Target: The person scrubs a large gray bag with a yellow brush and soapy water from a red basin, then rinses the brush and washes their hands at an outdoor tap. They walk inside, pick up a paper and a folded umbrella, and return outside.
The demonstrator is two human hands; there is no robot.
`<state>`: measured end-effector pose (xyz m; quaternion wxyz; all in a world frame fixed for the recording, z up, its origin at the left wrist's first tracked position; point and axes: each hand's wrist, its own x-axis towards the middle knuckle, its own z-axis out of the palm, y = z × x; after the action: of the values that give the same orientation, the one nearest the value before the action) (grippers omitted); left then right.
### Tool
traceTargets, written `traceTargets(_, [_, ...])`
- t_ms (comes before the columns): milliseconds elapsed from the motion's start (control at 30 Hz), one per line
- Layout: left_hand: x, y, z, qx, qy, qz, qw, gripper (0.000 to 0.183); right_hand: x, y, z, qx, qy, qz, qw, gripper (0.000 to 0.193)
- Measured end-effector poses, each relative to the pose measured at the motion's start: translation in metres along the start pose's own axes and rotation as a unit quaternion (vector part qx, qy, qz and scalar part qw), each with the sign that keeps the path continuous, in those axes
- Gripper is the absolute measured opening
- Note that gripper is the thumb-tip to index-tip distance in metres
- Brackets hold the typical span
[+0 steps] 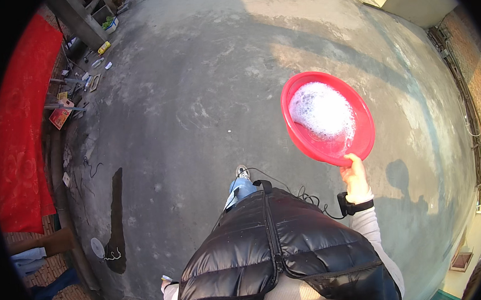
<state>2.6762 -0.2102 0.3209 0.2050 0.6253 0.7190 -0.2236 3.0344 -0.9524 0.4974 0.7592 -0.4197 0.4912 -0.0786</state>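
Observation:
My right hand grips the near rim of a round red plastic basin, thumb over the edge. The basin is held out to the right, tilted so its inside shows. White suds heap up in it, toward the far left side. A black band with a small box sits on my right wrist. Low on the left, beside my black padded vest, only a little of my left hand shows. A small whitish thing sticks out of it; its kind is too small to tell.
Grey concrete floor spreads around me, with a dark wet streak and a white round thing at left. Red cloth hangs far left. Litter and a red carton lie along that edge. A black cable trails beside me.

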Motion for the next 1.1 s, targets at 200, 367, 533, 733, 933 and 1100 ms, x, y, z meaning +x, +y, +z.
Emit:
traceTargets(200, [0.0, 0.353, -0.044, -0.277, 0.071, 0.133, 0.949, 0.024, 0.084, -0.051, 0.141, -0.004, -0.036, -0.038, 0.999, 0.026])
traceTargets(367, [-0.008, 0.576, -0.086, -0.351, 0.076, 0.259, 0.897, 0.03, 0.181, -0.103, 0.265, -0.016, -0.06, -0.037, 0.997, 0.034])
traceTargets(533, [-0.022, 0.636, -0.058, -0.349, 0.129, 0.11, 0.922, 0.033, 0.27, -0.14, 0.398, -0.024, -0.092, -0.068, 0.993, 0.031])
traceTargets(733, [-0.092, 0.599, 0.06, -0.179, 0.117, -0.116, 0.97, 0.034, 0.357, -0.187, 0.568, -0.097, -0.166, 0.025, 0.981, 0.035])
traceTargets(933, [-0.137, 0.718, 0.108, -0.277, 0.112, -0.204, 0.932, 0.035, 0.439, -0.204, 0.769, -0.176, -0.226, 0.022, 0.958, 0.031])
traceTargets(1100, [-0.186, 0.84, 0.084, -0.366, 0.141, -0.22, 0.893, 0.037, 0.504, -0.229, 0.935, -0.342, -0.322, 0.083, 0.879, 0.022])
